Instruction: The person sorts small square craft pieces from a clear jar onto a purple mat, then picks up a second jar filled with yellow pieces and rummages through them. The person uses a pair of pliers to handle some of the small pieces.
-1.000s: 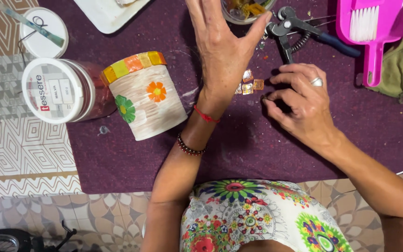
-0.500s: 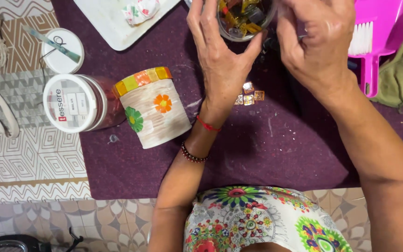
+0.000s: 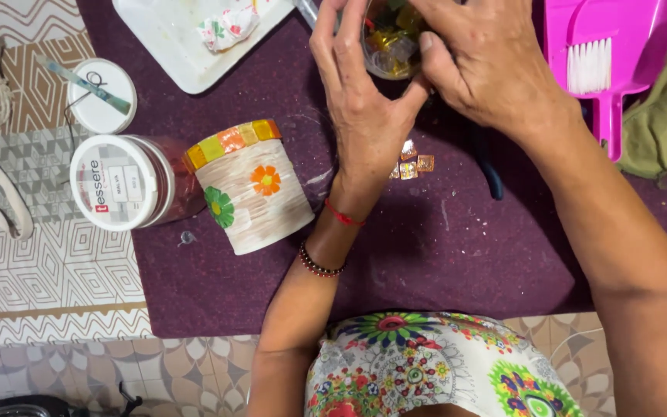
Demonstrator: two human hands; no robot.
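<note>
Honestly, the risky bit here is that little clear cup of coloured glass bits [image 3: 389, 38] up at the top edge of the purple mat [image 3: 426, 262]. The left hand [image 3: 360, 100] is wrapped around its near side, fingers curled up against the wall, and the right hand [image 3: 496, 69] comes over the rim with the thumb and fingers dipping in, pinched as if on a piece, though I can't tell if it actually has one. If the left grip slackens while the right digs around, I reckon the cup could tip and scatter bits all over the mat. A few small amber tiles [image 3: 413, 164] sit loose just below the left palm, and a wrist could easily brush them out of place. The decorated pot [image 3: 252, 189], lying on its side with an orange and a green flower on it, looks like it could roll if nudged. It's just beside a white-lidded jar [image 3: 117, 183]. Hard to make out: the cup's top is cut off by the frame, the right fingertips are hidden inside it, and the dark tool [image 3: 489, 166] beside the right wrist only shows a handle. The pink dustpan [image 3: 611, 54] with its brush is cut off too.
</note>
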